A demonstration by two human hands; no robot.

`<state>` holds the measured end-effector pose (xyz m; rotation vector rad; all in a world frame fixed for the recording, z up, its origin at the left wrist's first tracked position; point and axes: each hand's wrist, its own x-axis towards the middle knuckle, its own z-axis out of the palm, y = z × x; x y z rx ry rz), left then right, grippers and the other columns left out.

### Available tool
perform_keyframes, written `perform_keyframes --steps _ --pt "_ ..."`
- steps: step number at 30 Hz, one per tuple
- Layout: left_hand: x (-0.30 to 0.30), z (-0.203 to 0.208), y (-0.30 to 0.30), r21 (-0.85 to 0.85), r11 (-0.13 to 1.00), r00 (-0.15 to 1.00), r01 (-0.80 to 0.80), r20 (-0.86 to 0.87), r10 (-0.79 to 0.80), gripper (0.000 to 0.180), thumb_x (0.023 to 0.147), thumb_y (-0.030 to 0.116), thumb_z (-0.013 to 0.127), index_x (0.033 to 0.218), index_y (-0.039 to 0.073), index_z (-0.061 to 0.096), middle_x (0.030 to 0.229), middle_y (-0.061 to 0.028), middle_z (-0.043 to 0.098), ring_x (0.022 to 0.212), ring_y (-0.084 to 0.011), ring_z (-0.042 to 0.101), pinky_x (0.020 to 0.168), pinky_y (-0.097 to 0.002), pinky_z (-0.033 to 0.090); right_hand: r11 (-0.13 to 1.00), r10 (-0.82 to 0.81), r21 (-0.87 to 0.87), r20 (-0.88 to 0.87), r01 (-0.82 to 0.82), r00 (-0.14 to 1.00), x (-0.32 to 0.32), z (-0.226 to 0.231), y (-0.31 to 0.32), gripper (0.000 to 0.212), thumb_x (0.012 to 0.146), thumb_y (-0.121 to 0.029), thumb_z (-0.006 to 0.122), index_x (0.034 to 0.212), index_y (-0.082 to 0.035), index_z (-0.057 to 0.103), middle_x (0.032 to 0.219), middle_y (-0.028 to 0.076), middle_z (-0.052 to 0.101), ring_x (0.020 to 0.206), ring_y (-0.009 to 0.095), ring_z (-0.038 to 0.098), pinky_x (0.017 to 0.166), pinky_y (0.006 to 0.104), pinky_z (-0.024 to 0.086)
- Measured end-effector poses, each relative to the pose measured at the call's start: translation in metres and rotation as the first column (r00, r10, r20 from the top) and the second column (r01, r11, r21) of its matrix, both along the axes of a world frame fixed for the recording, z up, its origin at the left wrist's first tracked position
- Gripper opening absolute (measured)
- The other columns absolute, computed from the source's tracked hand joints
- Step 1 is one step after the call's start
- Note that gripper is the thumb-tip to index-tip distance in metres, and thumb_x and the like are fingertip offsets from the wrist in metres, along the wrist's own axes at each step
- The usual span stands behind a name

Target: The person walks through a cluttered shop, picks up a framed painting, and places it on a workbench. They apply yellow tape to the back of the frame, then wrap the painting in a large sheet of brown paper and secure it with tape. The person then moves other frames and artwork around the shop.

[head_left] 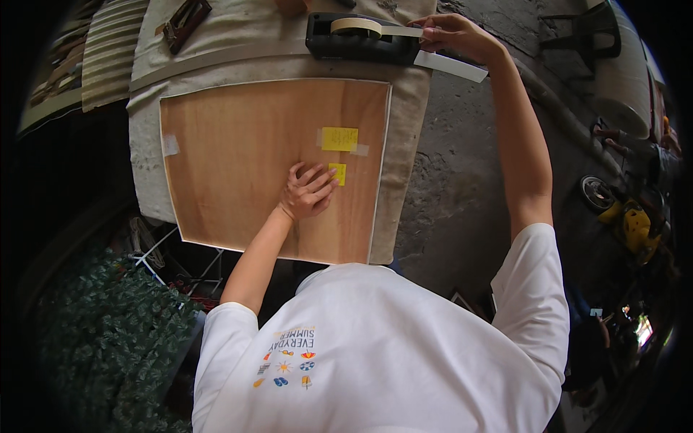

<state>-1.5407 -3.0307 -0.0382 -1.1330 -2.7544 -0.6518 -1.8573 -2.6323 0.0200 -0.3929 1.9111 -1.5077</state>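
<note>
On a wooden panel (238, 159) with pale edges, my left hand (310, 193) lies flat with its fingers apart. Its fingertips touch a small yellow paper note (339, 173). Just above that, a larger yellow note (339, 138) is stuck down with tape at its sides. Beyond the panel's far edge stands a black tape dispenser (361, 50) carrying a roll of tape (355, 27). My right hand (455, 36) is at the dispenser's right end, its fingers pinching the end of a tape strip (401, 31) pulled off the roll.
A cloth covers the table (148, 173) under the panel. A pale flat strip (451, 66) juts past the table's right edge, near the dispenser. At the far left lies a dark frame-like piece (184, 25). Green foliage (108, 332) stands at lower left, a large wrapped roll (622, 79) at far right.
</note>
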Motion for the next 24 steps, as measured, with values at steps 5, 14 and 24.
perform_keyframes --steps 5,14,24 --pt "-0.004 0.000 0.000 -0.002 1.000 1.000 0.015 0.002 -0.015 0.030 0.076 0.021 0.070 0.106 0.019 0.072 0.127 0.0017 0.064 0.121 -0.0222 0.055 0.105 -0.0498 0.033 0.711 0.494 0.617 -0.780 0.339 0.384 0.004 -0.038 0.017 0.022 0.095 -0.019 0.062 0.111 -0.004 0.068 0.107 0.010 0.066 0.094 0.017 0.068 0.081 0.0313 0.055" --pt "-0.003 0.010 -0.002 0.022 1.000 0.998 0.005 0.055 -0.007 0.022 0.082 0.021 0.067 0.102 0.013 0.071 0.130 -0.0001 0.063 0.125 -0.0201 0.054 0.109 -0.0503 0.030 0.731 -0.546 0.039 -0.566 0.681 0.618 0.146 0.006 -0.040 0.013 0.089 -0.003 0.063 0.099 -0.006 0.072 0.087 0.001 0.072 0.076 0.010 0.064 0.070 0.0264 0.052" --pt "-0.027 0.042 -0.011 0.324 0.875 0.773 -0.359 0.628 0.085 0.028 0.081 0.020 0.077 0.103 0.006 0.068 0.108 -0.0098 0.068 0.097 -0.0214 0.065 0.085 -0.0351 0.050 0.364 -0.880 -0.016 0.321 0.931 0.349 0.358 -0.022 -0.248 0.031 0.092 0.001 0.061 0.120 0.001 0.048 0.086 0.007 0.065 0.077 0.010 0.063 0.061 0.0224 0.050"
